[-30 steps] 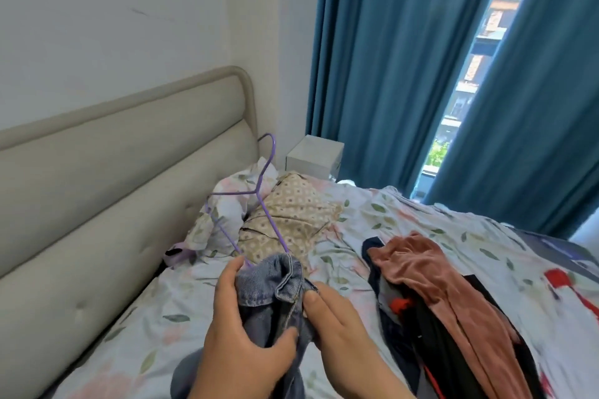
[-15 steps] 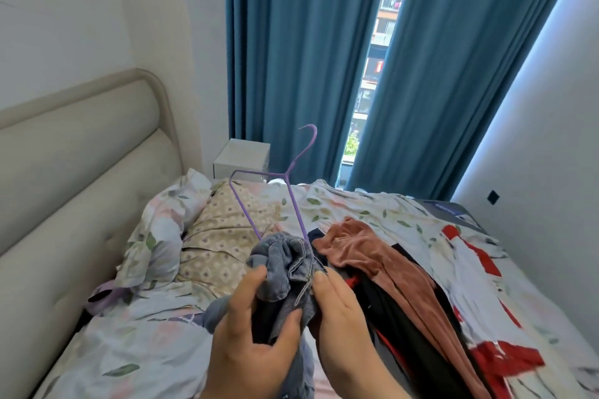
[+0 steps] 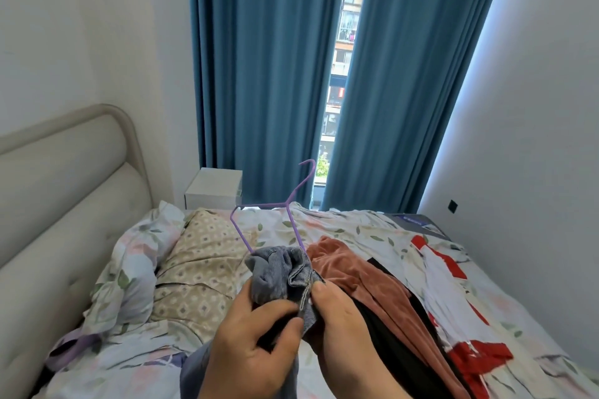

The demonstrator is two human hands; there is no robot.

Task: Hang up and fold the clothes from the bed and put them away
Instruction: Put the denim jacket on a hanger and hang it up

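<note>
A bunched blue denim garment (image 3: 278, 272) is held up over the bed, with a thin purple hanger (image 3: 291, 204) sticking up out of it, hook at the top. My left hand (image 3: 256, 347) grips the denim from the left, thumb across its front. My right hand (image 3: 343, 327) pinches the garment's seam edge on the right. To the right on the bed lie a rust velvet garment (image 3: 363, 272), a black garment (image 3: 389, 340) and a white and red garment (image 3: 453, 311).
The bed (image 3: 129, 363) has a floral cover, a patterned beige pillow (image 3: 201, 262) and a padded beige headboard (image 3: 64, 210) on the left. A white nightstand (image 3: 214, 188) stands by blue curtains (image 3: 259, 74). A white wall (image 3: 534, 107) closes the right side.
The view has swung right, away from the headboard toward the window. Both hands keep their grip on the denim, and the hanger stands more upright.
</note>
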